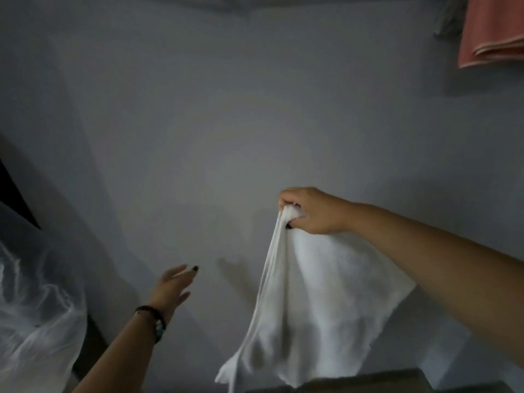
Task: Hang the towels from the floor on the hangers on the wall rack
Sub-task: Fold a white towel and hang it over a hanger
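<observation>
A white towel (309,302) hangs down in front of the grey wall, bunched at its top corner in my right hand (309,211), which is raised at centre right. My left hand (173,285) is lower and to the left of the towel, fingers spread and empty, a dark bracelet on its wrist. It does not touch the towel. A pink towel (490,32) hangs at the top right corner, with a darker grey cloth (450,18) beside it. No hanger or rack is clearly visible.
A translucent white plastic cover (34,307) fills the lower left, with a dark edge (17,199) above it. A brownish surface (368,381) shows along the bottom below the towel. The plain wall (212,123) spans the middle.
</observation>
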The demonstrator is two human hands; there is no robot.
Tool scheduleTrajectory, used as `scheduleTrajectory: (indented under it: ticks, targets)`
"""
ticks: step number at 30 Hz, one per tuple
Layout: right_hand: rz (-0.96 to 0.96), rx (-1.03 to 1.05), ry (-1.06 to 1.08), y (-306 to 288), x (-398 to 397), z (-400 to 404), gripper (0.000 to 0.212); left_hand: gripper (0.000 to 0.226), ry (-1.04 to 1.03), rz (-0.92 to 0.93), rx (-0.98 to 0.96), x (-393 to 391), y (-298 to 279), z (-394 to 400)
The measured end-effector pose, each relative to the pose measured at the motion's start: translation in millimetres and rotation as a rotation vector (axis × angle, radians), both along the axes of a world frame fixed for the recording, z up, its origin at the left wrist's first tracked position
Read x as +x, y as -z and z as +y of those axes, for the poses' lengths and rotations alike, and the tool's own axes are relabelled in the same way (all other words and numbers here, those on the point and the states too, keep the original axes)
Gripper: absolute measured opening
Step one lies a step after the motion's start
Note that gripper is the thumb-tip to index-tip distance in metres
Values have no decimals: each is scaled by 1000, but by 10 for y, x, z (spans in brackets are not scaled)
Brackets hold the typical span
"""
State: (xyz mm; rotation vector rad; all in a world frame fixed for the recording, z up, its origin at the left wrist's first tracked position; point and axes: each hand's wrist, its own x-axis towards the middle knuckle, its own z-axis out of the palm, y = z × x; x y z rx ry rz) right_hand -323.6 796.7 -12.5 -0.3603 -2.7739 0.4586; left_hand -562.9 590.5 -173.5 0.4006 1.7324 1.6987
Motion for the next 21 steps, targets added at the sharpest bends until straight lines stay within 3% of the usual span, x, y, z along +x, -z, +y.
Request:
scheduleTrajectory:
  ticks: [4,7,12,16,21]
  targets:
    - [-42,-53,-24,29,17,-74,33,47,487,312,144,641,-592,421]
    - [7,-114,48,-9,172,-28,42,57,661,532,109,1044,-764,734]
    - [73,-192,134,-9,511,76,43,46,626,681,188,1456,-830,1130]
    - [126,-267,242,152,803,181,42,13,587,725,206,1626,-735,1250]
    - [199,-363,300,428,986,189,43,25,745,720,149,1825,-560,1290]
